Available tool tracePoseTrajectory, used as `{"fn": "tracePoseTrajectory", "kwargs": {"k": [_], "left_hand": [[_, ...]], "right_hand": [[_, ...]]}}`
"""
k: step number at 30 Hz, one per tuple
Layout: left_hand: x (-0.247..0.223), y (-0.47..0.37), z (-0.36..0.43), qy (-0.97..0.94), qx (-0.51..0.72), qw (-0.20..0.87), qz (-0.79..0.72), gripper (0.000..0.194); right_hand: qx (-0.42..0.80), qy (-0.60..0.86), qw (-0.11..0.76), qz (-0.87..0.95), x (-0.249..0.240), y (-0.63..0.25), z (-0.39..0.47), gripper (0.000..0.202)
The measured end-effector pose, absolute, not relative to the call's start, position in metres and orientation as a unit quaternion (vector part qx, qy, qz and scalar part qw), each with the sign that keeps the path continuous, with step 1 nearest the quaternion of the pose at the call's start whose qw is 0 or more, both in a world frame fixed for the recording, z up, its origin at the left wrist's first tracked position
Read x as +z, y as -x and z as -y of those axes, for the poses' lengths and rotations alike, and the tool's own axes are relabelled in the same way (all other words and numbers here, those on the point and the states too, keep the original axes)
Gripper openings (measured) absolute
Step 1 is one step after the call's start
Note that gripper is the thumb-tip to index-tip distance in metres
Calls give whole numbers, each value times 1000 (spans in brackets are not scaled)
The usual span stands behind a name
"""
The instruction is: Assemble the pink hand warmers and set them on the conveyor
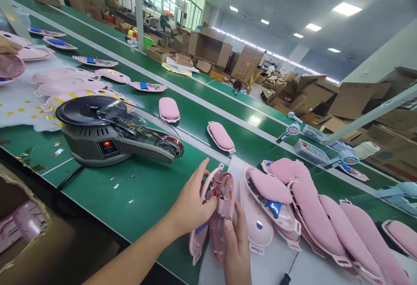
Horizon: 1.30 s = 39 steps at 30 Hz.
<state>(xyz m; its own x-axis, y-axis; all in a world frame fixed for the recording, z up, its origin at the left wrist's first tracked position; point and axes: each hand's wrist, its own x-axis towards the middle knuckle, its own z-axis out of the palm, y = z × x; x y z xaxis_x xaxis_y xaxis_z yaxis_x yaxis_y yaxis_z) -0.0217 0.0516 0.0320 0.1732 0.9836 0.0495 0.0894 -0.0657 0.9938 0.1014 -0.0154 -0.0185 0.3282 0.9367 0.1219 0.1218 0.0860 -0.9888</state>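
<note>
My left hand (192, 200) is wrapped round one half of an opened pink shell (199, 237), which has a blue part and wiring inside. The other half, a pink inner cover (219, 228), is in my right hand (237, 241), thumb on its edge. The two halves stand side by side, tilted upright, with thin wires between them. Just right of my hands, an open pink unit with a blue battery (273, 208) lies on a pile of pink padded pieces (314, 211). A screwdriver (286, 279) is at the bottom edge.
A grey tape dispenser (97, 146) stands on the green table (130, 202) at left. Pink units lie along the belt (192, 124) beyond. Another person's hand (9, 46) is at the far left. Cardboard boxes (208, 48) fill the back.
</note>
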Motion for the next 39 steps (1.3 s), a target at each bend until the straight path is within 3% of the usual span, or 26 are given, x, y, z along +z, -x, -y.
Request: {"fn": "tracePoseTrajectory", "kwargs": {"k": [3,8,14,23,28,30,33,36,39], "left_hand": [[23,22,-56,-498,471,614,-391,56],[8,12,-59,-281,474,799,-243,68],[2,1,-55,-217,506,800,-238,75],[0,4,-61,-203,480,816,-250,65],[9,23,-65,-261,454,798,-298,52],[14,33,-64,-297,443,782,-321,58],[17,41,-60,-423,441,675,-414,70],[16,40,-56,-510,438,537,-510,59],[15,37,-53,-533,416,469,-568,53]], "right_hand": [[366,564,594,442,-17,-106,14,43],[430,542,573,439,-9,-108,11,47],[463,556,532,439,-3,-108,8,49],[489,595,486,413,-16,-128,-1,61],[479,611,501,382,-9,-118,2,67],[465,623,489,396,-6,-114,4,67],[453,626,474,422,-5,-111,4,67],[449,620,487,419,-5,-107,4,64],[454,623,488,410,-6,-105,4,63]]}}
